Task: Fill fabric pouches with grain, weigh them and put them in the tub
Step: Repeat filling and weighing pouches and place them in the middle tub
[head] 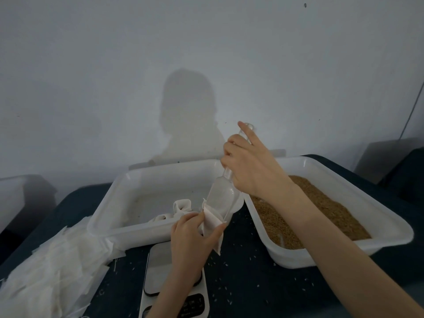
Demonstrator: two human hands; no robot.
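— Pouch of white fabric: where are we holding it?
— Left hand fingers are pinching it open above the bench; right hand is gripping the clear plastic scoop, tilting steeply down-left into its mouth.

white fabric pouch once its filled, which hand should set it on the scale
Left. The left hand already pinches the white fabric pouch directly above the grey digital scale; the right hand grips the clear plastic scoop.

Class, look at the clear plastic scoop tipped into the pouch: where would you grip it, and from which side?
Grip the scoop by its narrow handle, from above, as the right hand does. The handle points up; the wide mouth sits low in the pouch.
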